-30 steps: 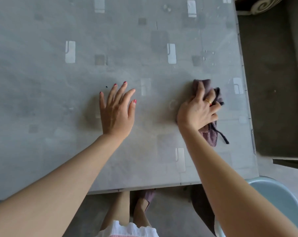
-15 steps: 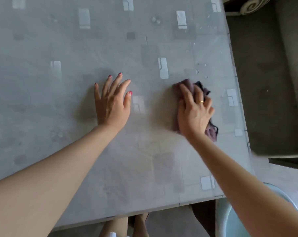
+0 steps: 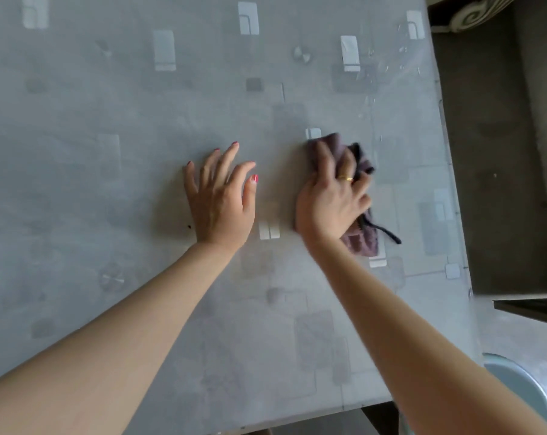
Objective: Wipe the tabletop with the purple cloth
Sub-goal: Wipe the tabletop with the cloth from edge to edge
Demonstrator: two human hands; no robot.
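Note:
The grey tabletop [image 3: 109, 152] with pale rectangle patterns fills most of the view. A crumpled purple cloth [image 3: 361, 243] with a dark cord lies on it right of centre. My right hand [image 3: 332, 199] presses down on the cloth with the fingers curled over it; a gold ring shows on one finger. Cloth sticks out beyond the fingertips and below the palm. My left hand [image 3: 222, 199] rests flat on the table to the left of the cloth, fingers spread, holding nothing.
The table's right edge [image 3: 451, 171] borders a dark floor. A pale blue round basin [image 3: 523, 390] sits low at the bottom right, beside the table's near corner. An ornate cream scroll [image 3: 473, 12] shows at the top right. Water droplets speckle the far right tabletop.
My right hand has slid the cloth leftward and away from me across the table. The view has shifted forward, so the near edge sits lower. My left hand stays planted flat.

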